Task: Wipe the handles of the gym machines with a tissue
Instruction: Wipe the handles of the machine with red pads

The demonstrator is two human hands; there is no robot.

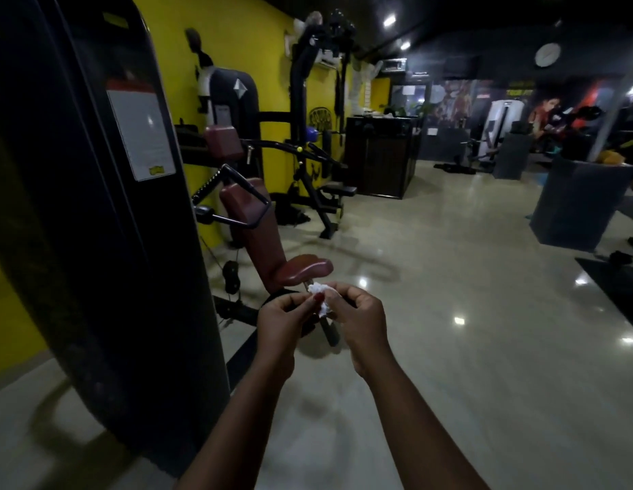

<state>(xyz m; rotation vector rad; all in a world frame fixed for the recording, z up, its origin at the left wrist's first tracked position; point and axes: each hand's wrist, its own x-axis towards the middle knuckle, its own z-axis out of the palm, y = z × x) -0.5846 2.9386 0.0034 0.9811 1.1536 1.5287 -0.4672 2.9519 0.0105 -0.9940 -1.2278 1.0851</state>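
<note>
Both arms stick out into the middle of the view. The left hand (285, 321) and right hand (361, 313) meet with their fingers curled. Both pinch a small crumpled white tissue (320, 295) at the fingertips, so it's up in the air between them and not touching any machine. One left nail has red polish.

Close on the left is a tall black housing (95, 242) with a white label (141, 132) stuck on its side. Just past it sits a machine with a maroon seat (304, 268), which shows right behind the tissue, and a tilted maroon backrest (251, 224). A black handle (237, 192) loops out in front of the top of the backrest, with a ribbed grip at its left end.

The floor (449, 348) is pale and shiny with ceiling lights reflecting off it. A black mat (615, 288) lies at the right edge, and a dark block (580, 203) stands behind it.

Further back along the yellow wall (237, 47) there's a tall black rig (300, 100), then a dark desk (378, 157) with a few things on top that I can't make out. The far wall has a round clock (547, 54) and some posters, all pretty dim and blurry.
</note>
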